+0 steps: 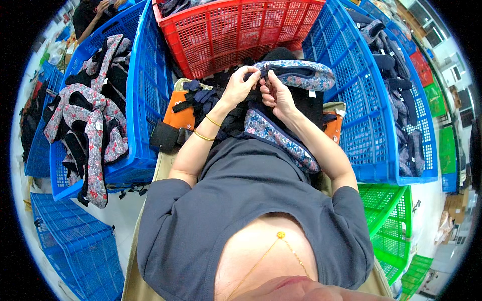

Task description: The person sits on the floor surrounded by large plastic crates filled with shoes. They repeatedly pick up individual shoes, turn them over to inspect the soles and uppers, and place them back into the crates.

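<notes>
My left hand (243, 86) is closed in a pinch at the navy edge of a blue floral padded fabric piece (312, 75). Close beside it, my right hand (279, 98) curls around a small dark object (271, 89), partly hidden by the fingers; its kind cannot be made out. The thumb and fingertips of both hands meet near the same navy edge. The padded piece bends into a loop off to the right, with a small white label hanging below. Another blue floral section (273, 136) lies across my lap under my right forearm.
Red crate (241, 35) stands ahead, with blue crates at left (143, 85) and right (351, 100). Red-flowered grey padded pieces (93, 130) overflow the left one. Dark fabric scraps (203, 98) and a black pouch (164, 136) lie before me. A green crate (386, 215) sits lower right.
</notes>
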The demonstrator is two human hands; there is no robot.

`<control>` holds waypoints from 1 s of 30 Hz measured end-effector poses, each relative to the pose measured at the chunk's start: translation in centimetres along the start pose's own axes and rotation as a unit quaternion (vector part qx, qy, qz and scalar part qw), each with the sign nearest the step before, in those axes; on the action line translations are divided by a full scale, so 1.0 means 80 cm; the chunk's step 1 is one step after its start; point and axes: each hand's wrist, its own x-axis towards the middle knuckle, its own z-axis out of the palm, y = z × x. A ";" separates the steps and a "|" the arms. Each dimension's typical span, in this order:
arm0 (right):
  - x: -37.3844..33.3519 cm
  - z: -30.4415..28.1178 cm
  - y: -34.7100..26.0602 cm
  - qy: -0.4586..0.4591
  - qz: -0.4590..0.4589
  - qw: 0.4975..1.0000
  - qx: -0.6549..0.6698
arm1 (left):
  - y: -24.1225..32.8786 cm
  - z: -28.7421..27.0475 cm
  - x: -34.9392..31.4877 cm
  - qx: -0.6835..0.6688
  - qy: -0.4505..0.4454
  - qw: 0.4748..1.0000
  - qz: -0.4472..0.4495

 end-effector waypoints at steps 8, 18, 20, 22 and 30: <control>0.006 0.011 0.000 0.013 0.003 1.000 0.017 | 0.006 -0.010 0.005 0.014 -0.006 1.000 -0.009; -0.057 -0.010 -0.016 -0.038 0.025 0.971 -0.236 | 0.008 -0.045 0.016 0.504 0.137 0.825 0.217; -0.078 -0.026 -0.029 -0.002 -0.012 0.957 -0.290 | 0.011 -0.039 0.018 0.430 0.038 0.867 0.249; -0.087 -0.058 -0.040 0.082 -0.099 0.930 -0.345 | 0.034 -0.019 0.022 0.398 -0.103 0.874 0.258; -0.103 -0.128 -0.112 0.173 -0.284 0.934 -0.130 | 0.028 -0.002 0.053 -0.084 -0.041 0.986 -0.137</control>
